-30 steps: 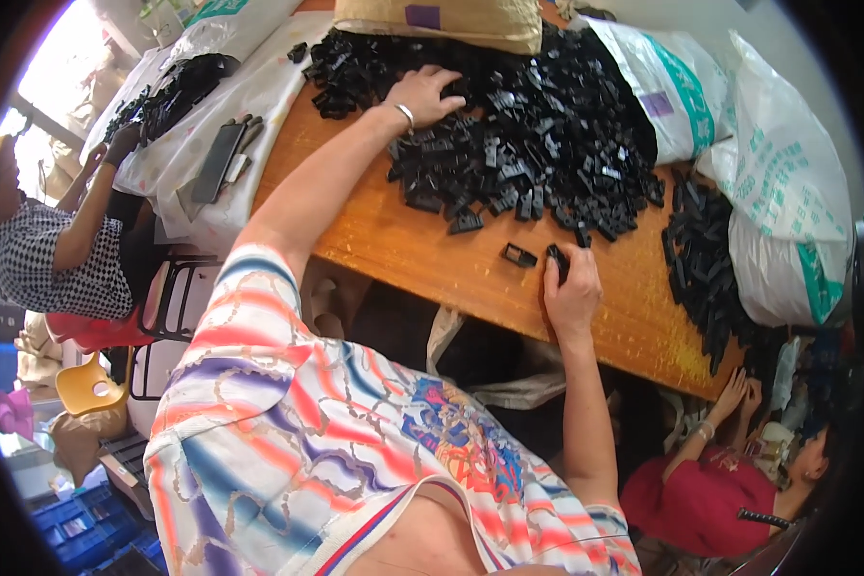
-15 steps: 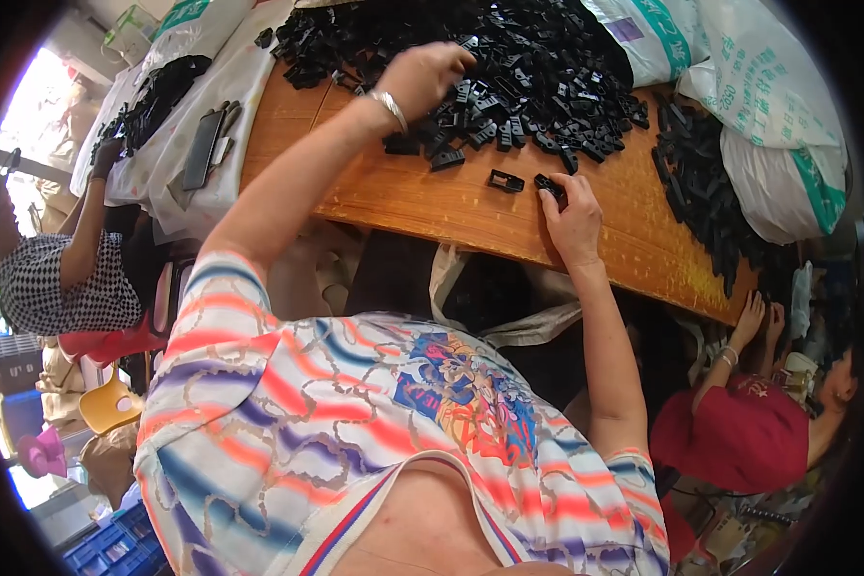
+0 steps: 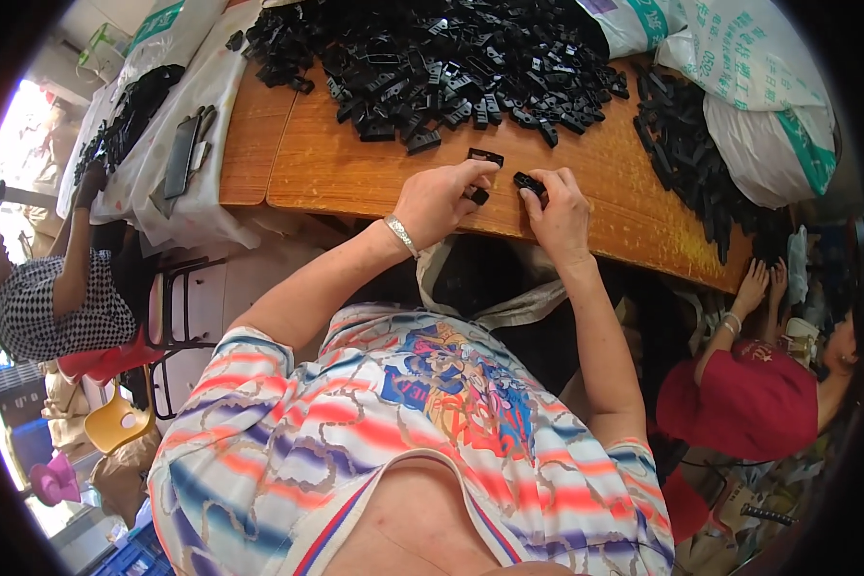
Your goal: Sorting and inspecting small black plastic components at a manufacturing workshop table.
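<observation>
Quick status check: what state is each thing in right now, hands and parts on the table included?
Left hand: pinching a small black plastic piece.
Right hand: gripping another small black plastic clip.
Black rectangular frame piece: lying loose on the wooden table, apart from the pile.
Heap of black plastic parts: loose, unsorted.
White woven sacks: full, resting on the table's far edge.

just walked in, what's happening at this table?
A person at a wooden table has both hands at its near edge. The left hand pinches a small black plastic part, and the right hand holds another black part. A big pile of similar black parts lies beyond, with white sacks alongside. Other people sit at either side.
</observation>
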A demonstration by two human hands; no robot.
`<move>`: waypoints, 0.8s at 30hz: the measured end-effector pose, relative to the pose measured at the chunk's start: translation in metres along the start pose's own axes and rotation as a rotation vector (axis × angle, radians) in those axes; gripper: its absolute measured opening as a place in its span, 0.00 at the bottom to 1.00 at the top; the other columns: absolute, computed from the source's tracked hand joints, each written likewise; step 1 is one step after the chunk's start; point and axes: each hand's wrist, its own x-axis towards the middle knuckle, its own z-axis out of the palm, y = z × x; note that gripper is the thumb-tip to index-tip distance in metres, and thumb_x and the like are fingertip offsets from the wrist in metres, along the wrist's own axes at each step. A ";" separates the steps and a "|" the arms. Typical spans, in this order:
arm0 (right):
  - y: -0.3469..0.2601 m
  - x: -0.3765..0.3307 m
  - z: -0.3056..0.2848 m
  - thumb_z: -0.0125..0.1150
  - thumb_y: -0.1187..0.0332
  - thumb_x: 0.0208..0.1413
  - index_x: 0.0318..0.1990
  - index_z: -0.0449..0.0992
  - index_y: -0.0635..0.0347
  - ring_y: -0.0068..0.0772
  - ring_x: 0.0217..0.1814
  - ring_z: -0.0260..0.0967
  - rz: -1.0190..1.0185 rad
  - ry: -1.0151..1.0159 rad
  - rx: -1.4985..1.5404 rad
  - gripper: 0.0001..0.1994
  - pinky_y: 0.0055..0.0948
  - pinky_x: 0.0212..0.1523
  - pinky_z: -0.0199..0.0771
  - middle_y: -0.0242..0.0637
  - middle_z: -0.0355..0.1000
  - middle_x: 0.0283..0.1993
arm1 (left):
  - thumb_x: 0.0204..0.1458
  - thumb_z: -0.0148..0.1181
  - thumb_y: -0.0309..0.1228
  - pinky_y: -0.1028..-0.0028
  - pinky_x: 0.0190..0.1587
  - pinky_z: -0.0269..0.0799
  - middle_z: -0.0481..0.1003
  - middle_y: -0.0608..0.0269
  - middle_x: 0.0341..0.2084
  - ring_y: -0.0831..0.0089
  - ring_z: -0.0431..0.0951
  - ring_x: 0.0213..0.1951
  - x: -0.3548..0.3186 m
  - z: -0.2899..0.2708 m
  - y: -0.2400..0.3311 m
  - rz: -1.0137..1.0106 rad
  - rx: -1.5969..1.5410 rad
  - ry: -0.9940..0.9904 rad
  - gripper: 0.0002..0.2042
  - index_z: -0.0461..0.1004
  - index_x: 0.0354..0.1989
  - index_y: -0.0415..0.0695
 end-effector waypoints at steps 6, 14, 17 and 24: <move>-0.002 -0.002 -0.002 0.68 0.71 0.49 0.41 0.78 0.58 0.51 0.41 0.74 0.006 -0.027 -0.029 0.11 0.43 0.40 0.75 0.42 0.72 0.41 | 0.40 0.64 0.18 0.68 0.46 0.73 0.81 0.66 0.36 0.63 0.73 0.40 0.000 0.013 0.001 0.074 0.117 0.070 0.30 0.72 0.58 0.48; -0.006 -0.005 -0.005 0.69 0.67 0.48 0.44 0.77 0.57 0.51 0.40 0.75 0.069 -0.050 -0.066 0.14 0.43 0.40 0.75 0.41 0.73 0.40 | 0.37 0.67 0.19 0.66 0.48 0.71 0.79 0.63 0.39 0.60 0.72 0.42 0.001 0.014 0.010 0.116 0.144 0.076 0.30 0.73 0.56 0.46; -0.014 -0.007 -0.007 0.69 0.66 0.49 0.45 0.76 0.57 0.50 0.39 0.75 0.064 -0.042 -0.072 0.16 0.43 0.40 0.75 0.41 0.73 0.39 | 0.36 0.69 0.20 0.66 0.49 0.71 0.77 0.61 0.42 0.59 0.71 0.43 -0.002 0.008 0.004 0.197 0.184 0.163 0.27 0.75 0.51 0.46; -0.020 -0.007 -0.031 0.60 0.74 0.52 0.49 0.76 0.57 0.47 0.39 0.76 -0.107 -0.124 -0.092 0.15 0.39 0.39 0.76 0.41 0.73 0.43 | 0.38 0.71 0.25 0.65 0.48 0.70 0.74 0.61 0.41 0.58 0.70 0.45 -0.010 0.002 -0.015 0.084 0.180 0.193 0.21 0.77 0.45 0.45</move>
